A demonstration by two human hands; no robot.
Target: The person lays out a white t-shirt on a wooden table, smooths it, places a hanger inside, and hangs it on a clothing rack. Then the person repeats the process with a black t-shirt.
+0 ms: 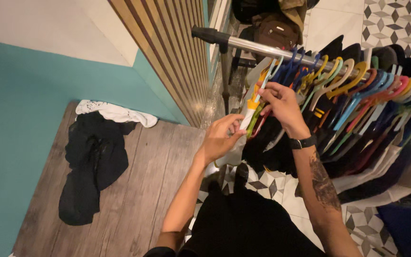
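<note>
- Left hand [220,138]: raised near mid-scene, palm turned right, fingers curled inward, thumb and fingertips pinched together on something held. Wrist bent slightly back.
- Left forearm: bare, runs from the near lower edge up and slightly right to the hand; elbow bent sharply at the near edge, dark sleeve just visible there.
- Right hand [280,103]: farther and right of the left hand, back of hand facing up, fingers bent down and closed in a grip at the fingertips.
- Right wrist: dark band worn around it.
- Right forearm: bare, tattooed on the upper side, slants from the near right edge up and left.
- Hands close together, not touching.
</note>
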